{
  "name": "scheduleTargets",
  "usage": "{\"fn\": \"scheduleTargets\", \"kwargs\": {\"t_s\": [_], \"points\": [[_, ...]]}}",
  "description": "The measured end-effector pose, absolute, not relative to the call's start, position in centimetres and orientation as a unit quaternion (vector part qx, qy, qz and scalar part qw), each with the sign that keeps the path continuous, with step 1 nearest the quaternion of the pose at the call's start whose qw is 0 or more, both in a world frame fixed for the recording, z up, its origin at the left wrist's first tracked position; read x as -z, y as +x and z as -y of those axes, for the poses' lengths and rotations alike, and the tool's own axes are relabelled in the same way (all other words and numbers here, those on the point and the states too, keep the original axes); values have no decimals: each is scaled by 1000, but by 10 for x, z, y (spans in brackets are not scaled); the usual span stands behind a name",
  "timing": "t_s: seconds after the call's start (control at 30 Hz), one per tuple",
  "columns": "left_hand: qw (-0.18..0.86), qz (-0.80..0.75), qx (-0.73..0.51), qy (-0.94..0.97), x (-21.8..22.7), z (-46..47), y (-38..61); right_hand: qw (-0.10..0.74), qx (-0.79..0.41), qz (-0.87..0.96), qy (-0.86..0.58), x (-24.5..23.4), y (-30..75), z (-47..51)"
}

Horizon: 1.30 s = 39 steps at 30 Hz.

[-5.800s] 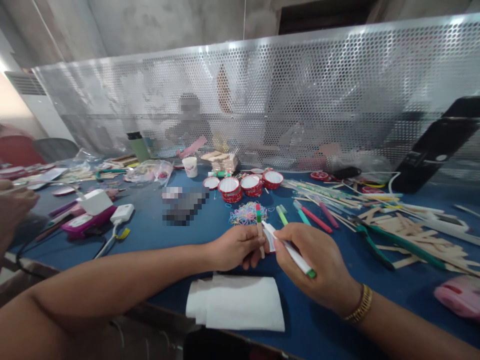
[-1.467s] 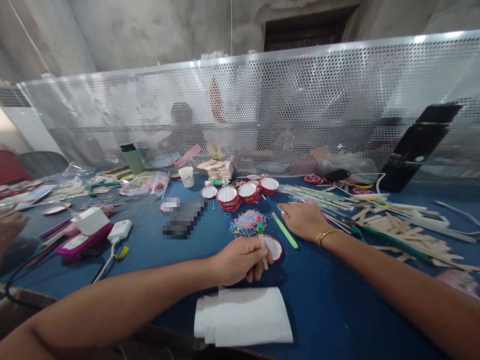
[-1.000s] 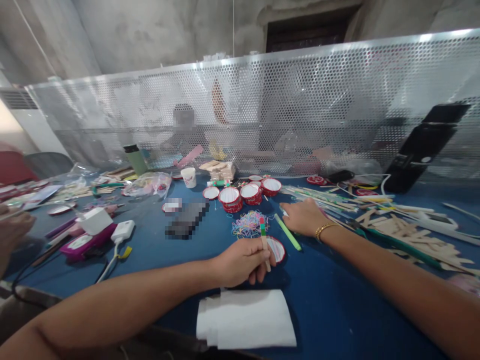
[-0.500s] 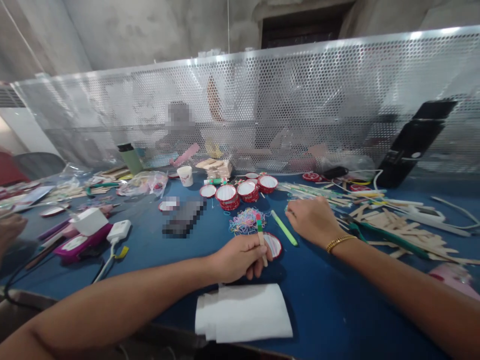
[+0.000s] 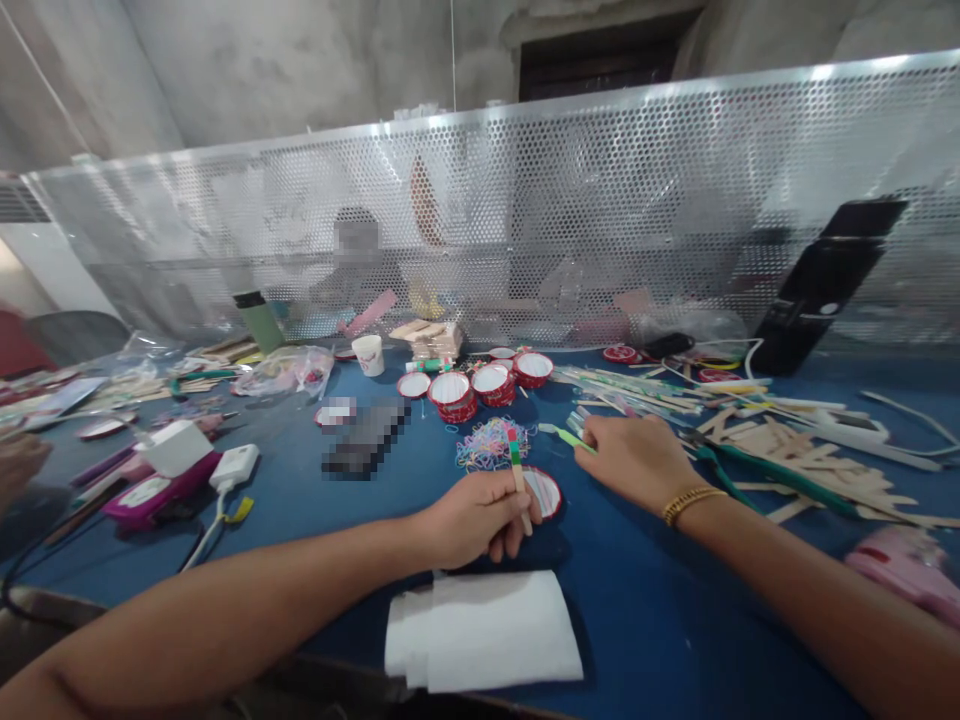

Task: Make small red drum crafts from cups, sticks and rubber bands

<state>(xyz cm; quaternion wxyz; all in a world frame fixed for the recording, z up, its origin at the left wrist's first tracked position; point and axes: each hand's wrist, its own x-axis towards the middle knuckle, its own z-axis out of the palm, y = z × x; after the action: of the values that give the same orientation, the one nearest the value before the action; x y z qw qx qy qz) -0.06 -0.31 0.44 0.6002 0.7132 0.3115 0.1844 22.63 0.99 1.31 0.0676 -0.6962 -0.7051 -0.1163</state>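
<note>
My left hand point(image 5: 476, 518) is closed around a wooden craft stick point(image 5: 516, 465) that stands nearly upright, its top coloured red and green. Just behind those fingers lies a round red-rimmed disc point(image 5: 545, 492) with a pale face, partly hidden by the hand. My right hand point(image 5: 637, 455), with a gold bracelet at the wrist, has its fingers closed on a light-green pen-shaped tool point(image 5: 574, 440). The tool's pale end points left, and its other end is hidden under the hand. Between and beyond the hands sits a pile of small coloured rubber bands point(image 5: 493, 443).
Red drum-like pieces point(image 5: 453, 398) stand farther back beside a white paper cup point(image 5: 367, 355). Loose craft sticks point(image 5: 810, 460) and green-handled pliers point(image 5: 787, 480) lie right. A folded white cloth point(image 5: 484, 630) is near the front edge. A perforated metal screen point(image 5: 600, 220) closes the back.
My right hand has closed on the light-green tool, which lay on the table before and has now turned flatter. My left hand keeps holding the craft stick in nearly the same place.
</note>
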Motion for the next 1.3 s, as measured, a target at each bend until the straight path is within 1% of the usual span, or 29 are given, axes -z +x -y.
{"fn": "scheduleTargets", "kwargs": {"t_s": [0.1, 0.2, 0.27, 0.4, 0.47, 0.53, 0.6, 0.7, 0.77, 0.87, 1.0, 1.13, 1.3], "points": [[597, -312, -185, 716, -4, 3, 0, 96, 96, 700, -701, -23, 238, -4], [594, -313, -182, 718, -5, 2, 0, 162, 55, 706, -687, -32, 250, 0], [596, -315, -182, 716, -5, 2, 0, 232, -15, 718, -656, -37, 254, 2], [599, -333, -186, 704, -4, 2, 0, 402, -193, 702, -556, -41, 239, 8], [602, -335, -191, 699, -4, 2, 0, 472, -251, 689, -489, -38, 225, 15], [608, -329, -198, 695, -4, 2, 0, 527, -249, 686, -436, -32, 211, 24], [614, -323, -205, 690, -6, 3, 0, 562, -193, 693, -409, -24, 200, 35], [622, -316, -215, 683, -7, 4, 0, 557, -139, 724, -383, -14, 192, 52], [622, -312, -218, 685, -7, 3, 0, 535, -120, 749, -372, -8, 188, 60], [620, -306, -214, 690, -5, 2, -1, 507, -51, 779, -365, -3, 184, 63], [620, -294, -216, 695, -1, 0, -1, 506, 33, 791, -341, -1, 180, 59], [627, -284, -222, 691, 2, -2, 0, 513, 67, 783, -346, -1, 180, 57], [627, -293, -219, 688, 3, -1, 0, 497, 73, 795, -340, -2, 179, 58]]}}
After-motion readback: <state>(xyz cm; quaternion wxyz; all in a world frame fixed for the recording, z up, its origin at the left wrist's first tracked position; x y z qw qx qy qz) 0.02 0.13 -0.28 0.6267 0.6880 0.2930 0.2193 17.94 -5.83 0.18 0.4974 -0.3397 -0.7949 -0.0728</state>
